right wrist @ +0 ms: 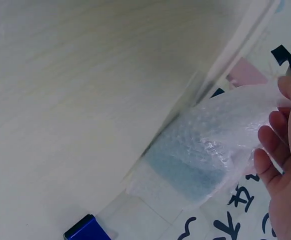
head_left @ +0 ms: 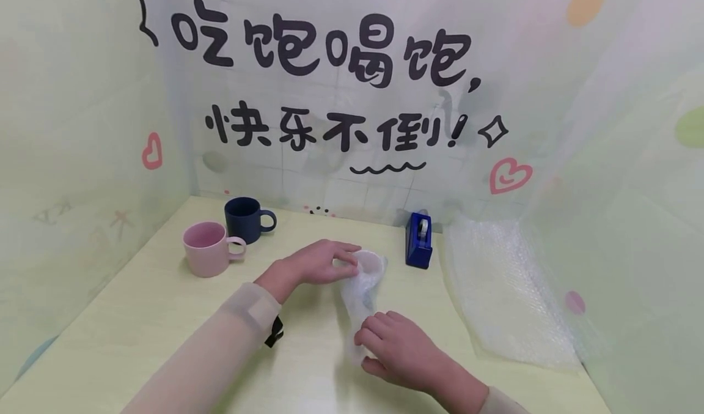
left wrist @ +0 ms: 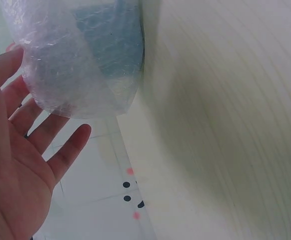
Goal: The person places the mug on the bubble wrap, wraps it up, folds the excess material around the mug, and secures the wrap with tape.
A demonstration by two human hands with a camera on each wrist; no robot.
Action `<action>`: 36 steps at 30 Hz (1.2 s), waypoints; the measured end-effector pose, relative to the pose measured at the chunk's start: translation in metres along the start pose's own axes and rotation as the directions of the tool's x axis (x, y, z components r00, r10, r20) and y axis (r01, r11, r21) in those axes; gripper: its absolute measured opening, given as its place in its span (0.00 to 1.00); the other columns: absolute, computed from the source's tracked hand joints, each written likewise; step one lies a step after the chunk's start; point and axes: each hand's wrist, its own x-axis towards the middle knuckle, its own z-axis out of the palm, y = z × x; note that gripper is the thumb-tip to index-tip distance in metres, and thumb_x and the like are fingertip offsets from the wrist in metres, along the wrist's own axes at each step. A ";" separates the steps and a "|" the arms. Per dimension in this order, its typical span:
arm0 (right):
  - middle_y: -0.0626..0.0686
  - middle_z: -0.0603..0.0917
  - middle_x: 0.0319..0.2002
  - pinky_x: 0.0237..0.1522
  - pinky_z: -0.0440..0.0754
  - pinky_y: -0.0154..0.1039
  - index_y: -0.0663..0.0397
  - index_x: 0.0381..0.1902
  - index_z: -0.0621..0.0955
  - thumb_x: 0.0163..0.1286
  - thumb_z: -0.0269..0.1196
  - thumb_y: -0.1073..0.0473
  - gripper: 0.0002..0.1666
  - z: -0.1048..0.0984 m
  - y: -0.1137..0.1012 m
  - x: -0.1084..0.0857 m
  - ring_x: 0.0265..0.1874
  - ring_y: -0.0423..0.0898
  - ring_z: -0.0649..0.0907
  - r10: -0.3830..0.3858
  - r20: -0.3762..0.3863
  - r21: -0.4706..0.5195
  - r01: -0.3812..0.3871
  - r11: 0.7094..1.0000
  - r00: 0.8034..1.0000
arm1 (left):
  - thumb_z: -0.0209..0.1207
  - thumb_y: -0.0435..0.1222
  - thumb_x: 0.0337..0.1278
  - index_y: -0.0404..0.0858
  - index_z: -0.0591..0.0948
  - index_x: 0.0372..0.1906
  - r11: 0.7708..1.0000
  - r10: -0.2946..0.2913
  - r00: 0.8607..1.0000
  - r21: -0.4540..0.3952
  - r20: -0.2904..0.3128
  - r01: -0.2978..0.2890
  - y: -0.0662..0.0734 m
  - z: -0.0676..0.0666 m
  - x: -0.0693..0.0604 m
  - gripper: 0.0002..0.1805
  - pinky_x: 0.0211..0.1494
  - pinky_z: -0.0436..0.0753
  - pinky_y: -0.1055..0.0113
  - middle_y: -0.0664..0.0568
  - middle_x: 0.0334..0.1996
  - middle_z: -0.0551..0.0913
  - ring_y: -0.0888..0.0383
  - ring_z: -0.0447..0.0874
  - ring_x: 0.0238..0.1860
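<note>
A bundle of bubble wrap [head_left: 363,285] lies on the table between my hands, with something pale blue inside it. The wrap blurs what that is. At its far end my left hand [head_left: 324,262] touches the wrap with loosely spread fingers; the left wrist view shows the bundle [left wrist: 80,65] against the fingertips. Toward the near side, the wrap narrows into a loose tail, which my right hand [head_left: 404,350] pinches between thumb and curled fingers. In the right wrist view the bubble wrap [right wrist: 200,145] runs from that hand to the table.
A pink mug [head_left: 206,255] and a dark blue mug [head_left: 242,223] stand at the left. Behind the bundle, to the right, is a blue tape dispenser [head_left: 419,246]. Flat bubble wrap sheets [head_left: 506,298] lie along the right side. A printed curtain [head_left: 330,175] hangs behind the table.
</note>
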 end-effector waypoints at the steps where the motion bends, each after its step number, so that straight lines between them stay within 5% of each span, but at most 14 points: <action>1: 0.39 0.82 0.41 0.41 0.78 0.30 0.42 0.44 0.82 0.59 0.81 0.50 0.21 0.002 0.001 0.001 0.39 0.38 0.81 -0.022 -0.027 -0.019 0.021 1.000 0.999 | 0.59 0.49 0.79 0.43 0.91 0.61 1.000 0.002 1.000 -0.001 0.000 -0.002 0.000 0.000 0.000 0.20 0.83 0.75 0.46 0.48 0.79 0.78 0.44 0.76 0.80; 5: 0.41 0.86 0.42 0.44 0.82 0.33 0.43 0.44 0.84 0.62 0.78 0.55 0.15 0.005 0.016 0.007 0.41 0.40 0.84 -0.036 -0.125 -0.006 0.035 0.999 0.992 | 0.60 0.49 0.79 0.43 0.91 0.60 1.000 0.017 1.000 -0.002 -0.007 -0.017 -0.004 0.000 0.001 0.20 0.82 0.75 0.46 0.47 0.78 0.79 0.43 0.77 0.79; 10: 0.46 0.88 0.42 0.46 0.86 0.40 0.45 0.42 0.87 0.68 0.76 0.55 0.09 0.004 0.051 0.018 0.42 0.44 0.86 0.109 -0.221 0.087 -0.091 0.992 0.969 | 0.60 0.50 0.80 0.46 0.92 0.59 1.000 0.023 1.000 -0.011 -0.014 -0.023 -0.009 0.003 0.002 0.19 0.82 0.75 0.45 0.47 0.78 0.78 0.43 0.77 0.79; 18: 0.51 0.88 0.41 0.35 0.87 0.36 0.49 0.47 0.86 0.72 0.76 0.58 0.10 0.015 0.086 0.033 0.33 0.44 0.86 0.335 -0.132 0.211 -0.304 0.929 0.933 | 0.60 0.47 0.80 0.44 0.92 0.60 0.999 0.040 0.999 -0.020 -0.025 -0.040 -0.006 0.002 -0.001 0.18 0.80 0.77 0.44 0.45 0.79 0.77 0.40 0.77 0.78; 26: 0.43 0.80 0.25 0.23 0.69 0.25 0.48 0.38 0.81 0.76 0.72 0.58 0.08 0.024 0.093 0.039 0.21 0.36 0.73 0.401 -0.130 0.234 -0.365 0.901 0.907 | 0.60 0.44 0.80 0.43 0.90 0.63 0.999 0.043 0.998 0.006 -0.048 -0.043 -0.004 0.003 0.000 0.19 0.81 0.77 0.44 0.45 0.78 0.78 0.40 0.78 0.78; 36: 0.43 0.73 0.17 0.20 0.63 0.27 0.50 0.34 0.82 0.75 0.72 0.59 0.09 0.030 0.095 0.041 0.16 0.33 0.66 0.518 -0.189 0.292 -0.456 0.841 0.834 | 0.58 0.44 0.82 0.41 0.88 0.67 0.999 0.018 0.997 -0.035 -0.071 -0.021 -0.006 0.010 0.000 0.21 0.82 0.75 0.43 0.46 0.80 0.77 0.40 0.75 0.80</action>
